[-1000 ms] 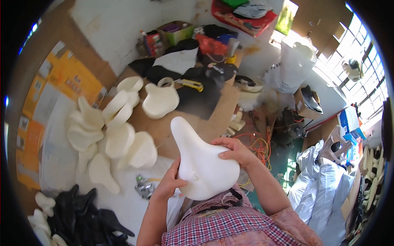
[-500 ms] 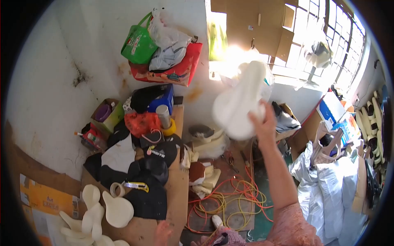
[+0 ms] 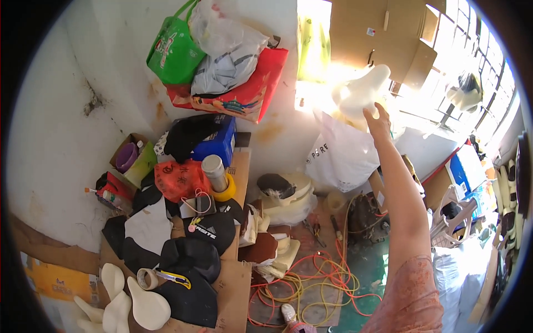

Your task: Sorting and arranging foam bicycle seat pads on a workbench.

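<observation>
My right hand [image 3: 380, 122], at the end of an outstretched arm, reaches up toward the bright window. Its thumb and fingers are at the near edge of a cream-white foam bicycle saddle [image 3: 363, 91], gripping it; glare blurs the contact. The saddle is tilted, narrow nose up and to the right, above a white plastic bag [image 3: 341, 158] whose mouth is washed out by light. My left hand is out of view. At the lower left, several similar pale saddles [image 3: 150, 308] lie in a pile.
A cardboard-topped bench [image 3: 233, 288] carries black caps [image 3: 191, 258], a tape roll [image 3: 147, 278], a yellow utility knife [image 3: 176, 279] and a metal cylinder [image 3: 215, 172]. Orange and yellow hoses [image 3: 311, 283] coil across the floor. A red bag [image 3: 244, 102] and green bag [image 3: 175, 53] sit above.
My right hand has carried the saddle up and away to the right, over the white bag. My left hand has left the lower edge of view. The view has shifted too.
</observation>
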Motion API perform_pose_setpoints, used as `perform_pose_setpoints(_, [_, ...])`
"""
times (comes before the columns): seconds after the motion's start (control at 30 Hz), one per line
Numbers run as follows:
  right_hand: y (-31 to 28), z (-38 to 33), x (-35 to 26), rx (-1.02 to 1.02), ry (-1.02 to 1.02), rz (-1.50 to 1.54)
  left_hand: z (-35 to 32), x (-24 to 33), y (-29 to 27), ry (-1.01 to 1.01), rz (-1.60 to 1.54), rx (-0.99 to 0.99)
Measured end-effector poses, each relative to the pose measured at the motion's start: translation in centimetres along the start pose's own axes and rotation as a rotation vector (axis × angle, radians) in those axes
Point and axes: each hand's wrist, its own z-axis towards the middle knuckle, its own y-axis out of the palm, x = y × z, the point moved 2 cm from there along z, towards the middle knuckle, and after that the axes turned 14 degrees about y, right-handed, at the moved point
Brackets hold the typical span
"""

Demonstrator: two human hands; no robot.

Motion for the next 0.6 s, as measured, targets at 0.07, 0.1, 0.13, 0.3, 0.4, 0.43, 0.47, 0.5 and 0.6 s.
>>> perform_pose_setpoints(0.07, [-0.3,-0.5,-0.4,-0.007,-0.141,-0.167,-0.7,2.7,1.6,0.565,0.127,-0.135])
perform_pose_setpoints(0.1, [-0.1,-1.4,0.0,-0.012,-0.139,-0.175,-0.9,4.0,2.2,0.557,0.128,-0.138])
perform_pose_setpoints(0.13, [-0.3,-3.0,0.2,0.086,-0.369,-0.168,-1.1,4.6,2.8,0.307,-0.059,-0.122])
perform_pose_setpoints(0.3, [5.9,-25.7,5.2,-0.525,-0.563,0.177,-2.0,2.2,2.9,0.104,-0.355,-0.090])
perform_pose_setpoints(0.4, [6.7,-42.2,10.7,-1.151,-0.378,0.096,-4.3,4.0,1.2,0.293,0.370,-0.135])
perform_pose_setpoints(0.43, [5.4,-46.9,12.1,-1.279,-0.398,0.185,-5.1,6.0,0.9,0.337,0.347,-0.150])
perform_pose_setpoints(0.47, [3.5,-50.8,12.4,-1.455,-0.361,0.107,-5.7,7.0,0.4,0.301,0.349,-0.160])
perform_pose_setpoints(0.5, [1.7,-54.1,13.6,-1.569,-0.419,0.114,-5.9,6.4,0.1,0.317,0.288,-0.127])
perform_pose_setpoints(0.6, [-2.2,-63.1,15.0,-1.909,-0.615,0.127,-9.2,7.4,-4.7,0.276,0.399,0.075])
